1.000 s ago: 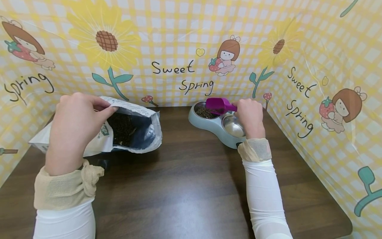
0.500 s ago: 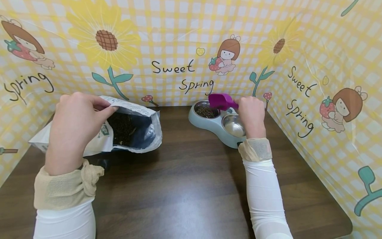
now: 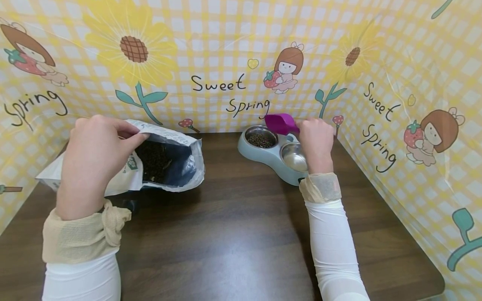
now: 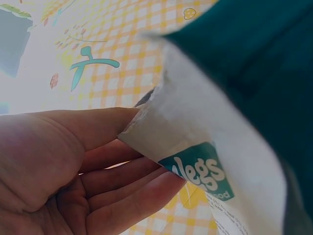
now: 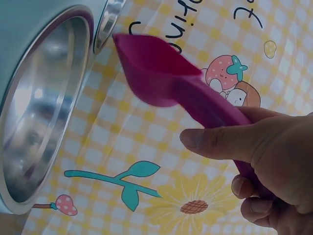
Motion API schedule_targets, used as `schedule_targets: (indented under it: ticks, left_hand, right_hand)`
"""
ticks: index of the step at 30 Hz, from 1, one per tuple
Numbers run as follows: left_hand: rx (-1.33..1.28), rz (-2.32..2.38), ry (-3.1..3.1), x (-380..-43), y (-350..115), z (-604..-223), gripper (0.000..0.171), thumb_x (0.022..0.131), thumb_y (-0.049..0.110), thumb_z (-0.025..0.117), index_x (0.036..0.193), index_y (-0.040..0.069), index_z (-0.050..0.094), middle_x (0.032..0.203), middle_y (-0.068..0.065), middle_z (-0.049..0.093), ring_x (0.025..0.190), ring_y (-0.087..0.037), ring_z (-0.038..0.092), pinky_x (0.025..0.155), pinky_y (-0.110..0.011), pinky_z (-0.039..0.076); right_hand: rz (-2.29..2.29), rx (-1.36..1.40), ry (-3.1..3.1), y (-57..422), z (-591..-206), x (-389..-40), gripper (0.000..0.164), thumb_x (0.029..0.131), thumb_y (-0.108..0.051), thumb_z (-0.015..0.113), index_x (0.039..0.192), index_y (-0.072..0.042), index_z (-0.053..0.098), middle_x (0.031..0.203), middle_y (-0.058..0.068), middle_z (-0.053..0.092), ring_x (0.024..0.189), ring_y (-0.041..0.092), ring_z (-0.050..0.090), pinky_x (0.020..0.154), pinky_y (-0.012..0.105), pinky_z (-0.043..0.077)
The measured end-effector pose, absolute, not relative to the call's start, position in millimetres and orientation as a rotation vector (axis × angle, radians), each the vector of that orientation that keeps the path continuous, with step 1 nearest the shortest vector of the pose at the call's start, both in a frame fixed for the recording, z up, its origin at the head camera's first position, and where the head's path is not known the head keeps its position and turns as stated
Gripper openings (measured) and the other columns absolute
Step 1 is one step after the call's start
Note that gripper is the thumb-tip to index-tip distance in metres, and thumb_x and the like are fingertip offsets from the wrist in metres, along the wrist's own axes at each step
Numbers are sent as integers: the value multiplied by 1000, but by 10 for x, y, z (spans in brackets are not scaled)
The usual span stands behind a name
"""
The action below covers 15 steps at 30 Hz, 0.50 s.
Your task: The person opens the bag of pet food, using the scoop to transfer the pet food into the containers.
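My left hand (image 3: 98, 161) pinches the upper edge of a white food bag (image 3: 190, 184) between thumb and fingers, and its mouth gapes toward the right. Dark brown kibble (image 3: 152, 161) lies inside against the silvery lining. In the left wrist view the thumb and fingers grip the bag's torn edge (image 4: 146, 115). My right hand (image 3: 316, 140) grips the handle of a purple scoop (image 3: 280, 123), raised above the pale blue double pet bowl (image 3: 263, 158). The scoop looks empty in the right wrist view. Kibble (image 3: 260, 141) covers the bottom of the left steel bowl; the right steel bowl (image 3: 293, 158) holds none.
A brown wooden table (image 3: 226, 234) lies under everything. Checked yellow fabric walls (image 3: 218, 50) with printed flowers and figures stand close behind the bag and the double bowl, and along both sides. A small dark object (image 3: 129, 205) sits under the bag.
The scoop has risen and tilted up away from the left bowl, uncovering more of the kibble there. My left hand and the bag have stayed nearly still.
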<state>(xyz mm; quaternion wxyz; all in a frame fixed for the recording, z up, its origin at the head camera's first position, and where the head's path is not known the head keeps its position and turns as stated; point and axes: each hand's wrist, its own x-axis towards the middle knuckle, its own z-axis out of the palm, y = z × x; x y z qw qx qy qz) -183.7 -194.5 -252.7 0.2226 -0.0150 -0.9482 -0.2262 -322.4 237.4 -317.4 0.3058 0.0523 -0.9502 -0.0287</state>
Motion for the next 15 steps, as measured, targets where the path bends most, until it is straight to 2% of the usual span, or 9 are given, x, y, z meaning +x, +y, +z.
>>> schedule_targets:
  ticks: [5,12,15]
  left_hand:
    - [-37,-626,-2623,-1838,-1945,-2526,26,100,26,78,106,1,86,95,-22,83,85,-45,72,63,-34,43]
    - [-37,-630,-2623,-1840,-1948,-2523,26,100,26,78,106,1,86,94,-22,83,88,-47,72,64,-36,44]
    - [-39,-628,-2622,-1839,-1948,-2523,26,100,25,78,106,1,86,93,-22,83,87,-47,72,65,-37,45]
  right_hand:
    - [-93,142,-2536,2383,-3178,-3242,22,101,-2,66,101,-13,86,86,17,79,76,40,72,61,55,59]
    - [-37,131,-2589,2411,-3154,-3231,31,97,2,64,99,-21,85,88,16,80,80,43,74,63,57,58]
    - [-4,112,-2667,2443,-3131,-3215,24,95,-2,67,95,-21,83,88,16,80,80,44,74,64,57,57]
